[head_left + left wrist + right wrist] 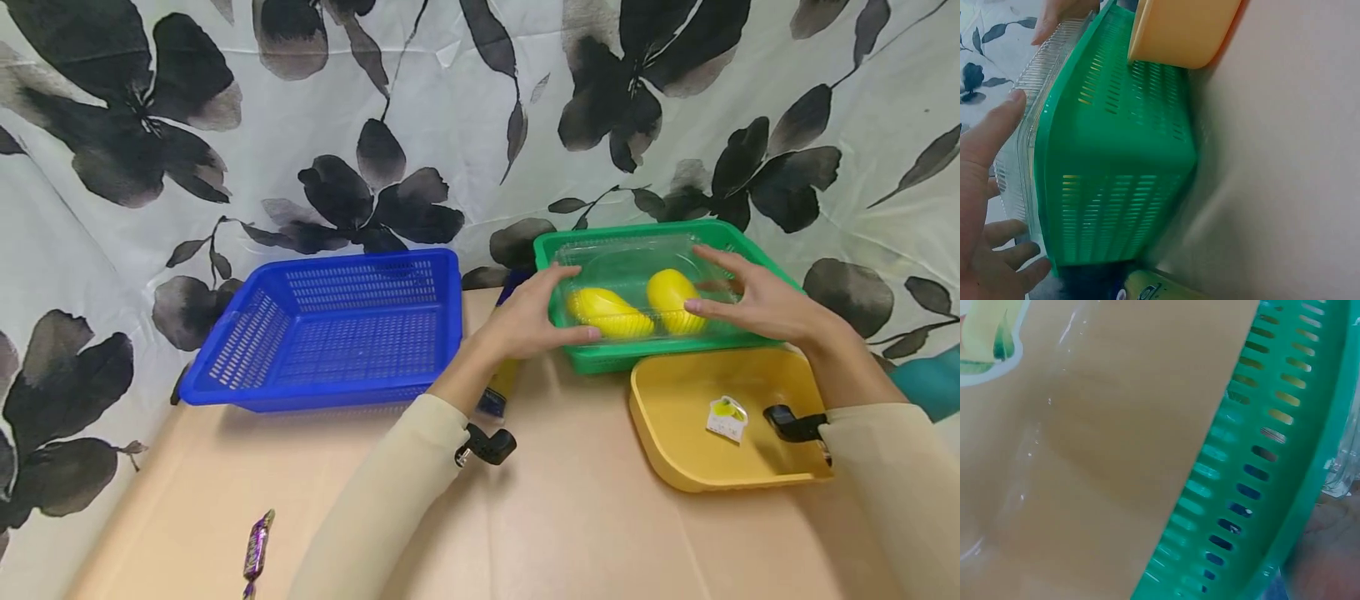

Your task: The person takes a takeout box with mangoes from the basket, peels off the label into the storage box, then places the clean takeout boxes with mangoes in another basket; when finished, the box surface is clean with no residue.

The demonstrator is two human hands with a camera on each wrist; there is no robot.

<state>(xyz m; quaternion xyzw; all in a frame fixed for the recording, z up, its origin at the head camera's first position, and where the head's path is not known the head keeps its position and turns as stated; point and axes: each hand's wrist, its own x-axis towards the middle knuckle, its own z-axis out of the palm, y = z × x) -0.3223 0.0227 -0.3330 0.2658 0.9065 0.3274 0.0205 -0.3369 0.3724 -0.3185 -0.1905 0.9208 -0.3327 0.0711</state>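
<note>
A clear plastic container (626, 254) lies upside down over the top of a green slotted basket (600, 362), within the basket's rim. Two yellow mango-shaped fruits, one lying sideways (609, 314) and one more upright (672, 300), show through the clear plastic. My left hand (534, 315) grips the container's left end, thumb toward the front and fingers round the far side. At the other end my right hand (765, 298) holds it between spread thumb and fingers. In the left wrist view the left thumb (997, 128) presses the container's ribbed side.
A yellow tray (675, 454) with a small sticker (727, 419) sits in front of the green basket. To the left stands a blue basket (315, 398). Between the baskets lies a yellow and dark-blue packet (501, 387). A purple wrapped candy (257, 550) lies near the front left.
</note>
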